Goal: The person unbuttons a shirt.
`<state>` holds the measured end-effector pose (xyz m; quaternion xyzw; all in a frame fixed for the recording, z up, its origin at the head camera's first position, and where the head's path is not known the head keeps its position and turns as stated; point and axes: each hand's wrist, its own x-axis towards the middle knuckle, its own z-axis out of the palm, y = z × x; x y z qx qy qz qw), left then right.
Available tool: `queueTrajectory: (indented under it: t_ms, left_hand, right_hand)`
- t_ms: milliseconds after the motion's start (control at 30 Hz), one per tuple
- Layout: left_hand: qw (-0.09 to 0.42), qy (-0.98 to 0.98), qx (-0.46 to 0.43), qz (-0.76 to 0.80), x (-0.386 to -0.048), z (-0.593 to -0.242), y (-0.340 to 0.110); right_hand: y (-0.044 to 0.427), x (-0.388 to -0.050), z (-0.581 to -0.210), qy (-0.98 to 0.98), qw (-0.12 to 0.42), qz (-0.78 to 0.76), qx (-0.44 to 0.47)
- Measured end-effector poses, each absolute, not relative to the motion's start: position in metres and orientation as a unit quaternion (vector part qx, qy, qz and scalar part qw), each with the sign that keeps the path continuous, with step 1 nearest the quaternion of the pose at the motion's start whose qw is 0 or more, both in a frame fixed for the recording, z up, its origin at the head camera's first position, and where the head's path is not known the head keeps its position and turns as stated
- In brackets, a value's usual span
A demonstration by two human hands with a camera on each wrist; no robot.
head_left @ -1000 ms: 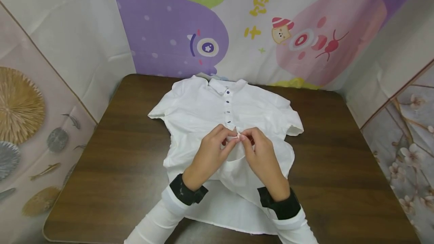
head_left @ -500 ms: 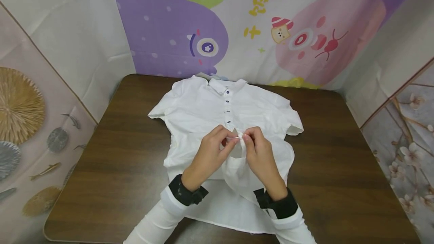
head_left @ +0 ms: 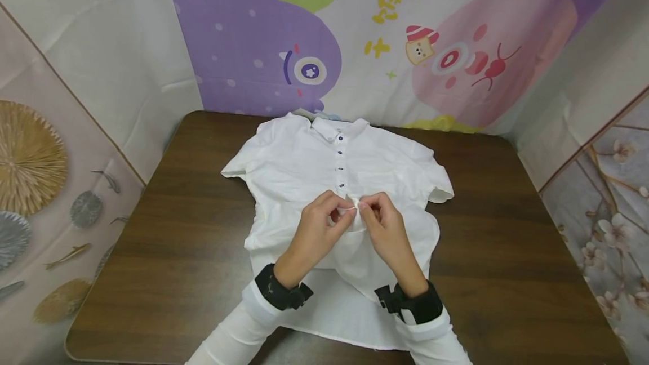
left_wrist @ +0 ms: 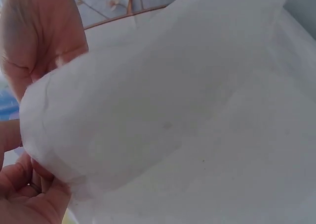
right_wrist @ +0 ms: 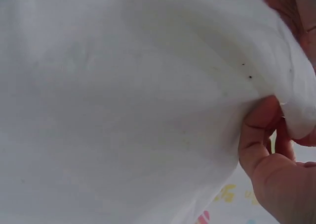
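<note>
White shirt (head_left: 299,151) lies front up on our brown wood-grained desk (head_left: 162,252), and our hands, left hand (head_left: 319,224) and right hand (head_left: 387,227), pinch its cloth below the dark buttons (head_left: 340,152). Beyond the shirt we see a cartoon-printed backdrop (head_left: 355,78); left of it, a disc-patterned panel (head_left: 61,196); right of it, a blossom panel (head_left: 603,207).

Fingers (head_left: 332,201) partly hide the pinched edge of the white shirt (head_left: 350,255).
</note>
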<state>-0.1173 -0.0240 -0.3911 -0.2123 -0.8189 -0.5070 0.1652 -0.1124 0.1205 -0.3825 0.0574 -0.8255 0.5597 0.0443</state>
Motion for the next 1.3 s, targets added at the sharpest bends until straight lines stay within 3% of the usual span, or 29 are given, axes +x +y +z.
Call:
queueTrajectory:
  t_ms: [767, 1300]
  left_hand:
    - [0.151, -0.799, -0.213, -0.543, -0.113, -0.404, -0.021]
    - [0.121, -0.789, -0.220, -0.561, -0.112, -0.403, -0.032]
  right_hand:
    - [0.123, -0.112, -0.393, -0.772, 0.046, 0.632, 0.045]
    - [0.136, -0.105, -0.390, -0.830, 0.056, 0.553, 0.054]
